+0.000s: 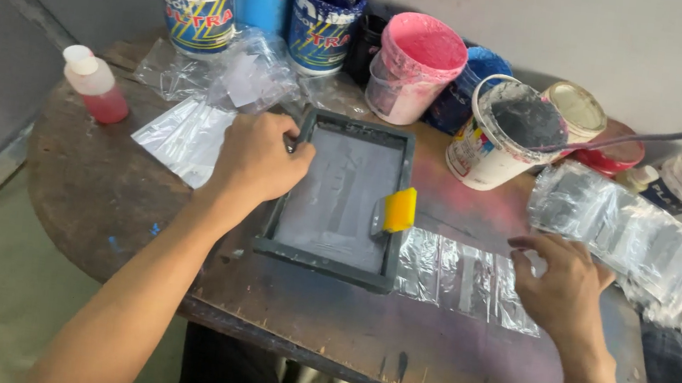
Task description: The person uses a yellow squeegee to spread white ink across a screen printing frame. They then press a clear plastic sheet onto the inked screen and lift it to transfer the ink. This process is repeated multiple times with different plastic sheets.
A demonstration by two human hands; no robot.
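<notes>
Screen frame (338, 200) lies flat on our counter (101, 190), its top-left corner clasped by our left hand (257, 159). Inside it, just right of that grip, rests a yellow squeegee (397, 210). Our right hand (563, 283) hovers open-fingered over clear plastic bags (468, 279); paint tubs (411, 67) stand beyond.

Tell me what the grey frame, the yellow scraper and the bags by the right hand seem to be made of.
Frame: probably painted wood or metal, matt grey; the look leaves it open. Scraper: likely rubber or plastic, smooth opaque yellow. Bags: thin clear plastic film, glossy, crinkled, table colour showing through.
</notes>
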